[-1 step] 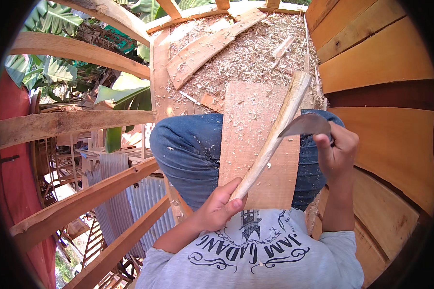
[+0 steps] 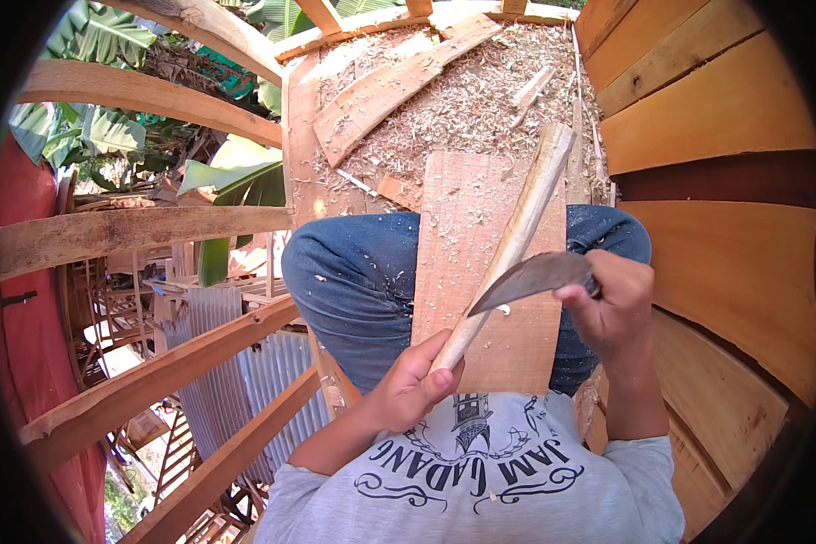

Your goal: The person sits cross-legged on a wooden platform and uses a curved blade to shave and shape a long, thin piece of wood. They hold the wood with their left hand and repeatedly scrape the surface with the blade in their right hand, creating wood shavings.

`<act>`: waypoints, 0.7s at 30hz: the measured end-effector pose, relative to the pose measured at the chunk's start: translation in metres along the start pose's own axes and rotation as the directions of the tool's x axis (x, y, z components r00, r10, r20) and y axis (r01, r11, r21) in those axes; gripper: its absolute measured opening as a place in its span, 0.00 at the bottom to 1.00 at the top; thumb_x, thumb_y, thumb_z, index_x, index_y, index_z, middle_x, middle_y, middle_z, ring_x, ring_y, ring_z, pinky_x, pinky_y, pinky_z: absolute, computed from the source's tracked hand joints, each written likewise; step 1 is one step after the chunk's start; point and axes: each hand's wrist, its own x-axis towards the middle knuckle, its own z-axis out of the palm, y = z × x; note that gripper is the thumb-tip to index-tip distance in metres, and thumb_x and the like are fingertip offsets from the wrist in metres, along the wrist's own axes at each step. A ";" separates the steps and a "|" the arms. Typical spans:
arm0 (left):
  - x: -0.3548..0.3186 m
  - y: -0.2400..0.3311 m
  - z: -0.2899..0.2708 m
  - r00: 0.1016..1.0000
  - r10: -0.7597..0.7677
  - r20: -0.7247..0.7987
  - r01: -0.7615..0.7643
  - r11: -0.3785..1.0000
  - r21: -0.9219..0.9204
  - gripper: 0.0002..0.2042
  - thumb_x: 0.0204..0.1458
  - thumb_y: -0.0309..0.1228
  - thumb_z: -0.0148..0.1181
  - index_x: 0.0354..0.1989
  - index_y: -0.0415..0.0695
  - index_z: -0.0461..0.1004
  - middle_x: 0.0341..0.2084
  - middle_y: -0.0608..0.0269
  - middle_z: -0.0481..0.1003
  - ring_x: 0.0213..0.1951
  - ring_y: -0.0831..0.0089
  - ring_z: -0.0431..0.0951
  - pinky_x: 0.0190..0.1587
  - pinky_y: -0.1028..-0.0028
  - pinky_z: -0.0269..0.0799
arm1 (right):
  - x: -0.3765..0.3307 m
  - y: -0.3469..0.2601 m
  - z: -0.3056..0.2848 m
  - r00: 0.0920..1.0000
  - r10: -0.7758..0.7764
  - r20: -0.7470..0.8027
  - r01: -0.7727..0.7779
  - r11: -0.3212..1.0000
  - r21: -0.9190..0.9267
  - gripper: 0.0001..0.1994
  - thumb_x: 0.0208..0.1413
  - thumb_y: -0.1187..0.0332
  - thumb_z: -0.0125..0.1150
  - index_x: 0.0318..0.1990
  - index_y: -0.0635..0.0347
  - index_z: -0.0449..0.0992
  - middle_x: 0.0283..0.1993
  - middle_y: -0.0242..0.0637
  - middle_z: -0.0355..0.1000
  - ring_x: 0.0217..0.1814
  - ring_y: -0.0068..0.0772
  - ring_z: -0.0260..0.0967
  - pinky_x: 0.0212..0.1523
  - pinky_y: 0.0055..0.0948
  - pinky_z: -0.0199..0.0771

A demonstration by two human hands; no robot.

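Note:
A pale wooden stick (image 2: 515, 243) slants over my lap, its lower end in the closed fingers of my left hand (image 2: 417, 385). My right hand (image 2: 615, 295) grips the handle of a curved knife (image 2: 537, 275), mostly hidden in the fist. The blade crosses the stick's lower half, its tip pointing left, a short way above my left hand. Beneath them, a flat wooden board (image 2: 446, 236) rests across my thighs, with a few shavings on it.
Curled wood shavings (image 2: 462, 100) cover the floor ahead, around a long plank (image 2: 381, 95) and a small offcut (image 2: 532, 88). Wooden rails (image 2: 145, 229) stand at the left, with corrugated sheets (image 2: 245, 372) beyond. A plank wall (image 2: 716, 254) rises close by my right arm.
My right hand has moved the knife down and left along the stick, closer to my left hand. The stick's upper end has shifted slightly left.

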 end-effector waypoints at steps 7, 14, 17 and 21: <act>0.005 0.003 -0.006 1.000 -0.005 -0.019 0.007 0.991 0.131 0.21 0.45 0.25 0.59 0.48 0.39 0.61 0.17 0.73 0.56 0.18 0.86 0.53 0.21 0.83 0.48 | -0.011 -0.011 0.029 0.996 -0.025 0.088 0.030 0.998 -0.047 0.29 0.38 0.41 0.64 0.11 0.56 0.59 0.10 0.35 0.56 0.10 0.35 0.60 0.12 0.31 0.58; 0.009 0.008 -0.003 0.995 -0.002 -0.100 0.015 0.991 0.134 0.15 0.45 0.24 0.60 0.39 0.39 0.62 0.17 0.75 0.57 0.19 0.87 0.54 0.23 0.82 0.49 | -0.007 0.005 0.028 0.997 -0.032 0.074 0.043 0.987 -0.154 0.28 0.38 0.43 0.66 0.11 0.55 0.60 0.10 0.34 0.58 0.11 0.36 0.62 0.11 0.30 0.58; 0.003 0.006 -0.005 0.997 -0.028 -0.075 0.041 0.984 0.174 0.25 0.43 0.23 0.59 0.51 0.34 0.59 0.19 0.74 0.58 0.21 0.86 0.57 0.25 0.83 0.53 | -0.019 -0.015 0.038 0.986 -0.099 0.135 0.105 0.994 -0.034 0.28 0.39 0.43 0.65 0.10 0.55 0.59 0.09 0.35 0.57 0.10 0.37 0.61 0.11 0.31 0.58; 0.003 0.009 -0.002 0.994 0.021 -0.108 0.004 0.973 0.230 0.14 0.43 0.22 0.60 0.31 0.44 0.58 0.16 0.74 0.57 0.19 0.87 0.55 0.24 0.83 0.54 | -0.013 -0.003 0.036 0.991 -0.055 0.122 0.065 0.995 -0.080 0.28 0.39 0.43 0.65 0.11 0.56 0.61 0.10 0.37 0.59 0.11 0.38 0.63 0.12 0.31 0.60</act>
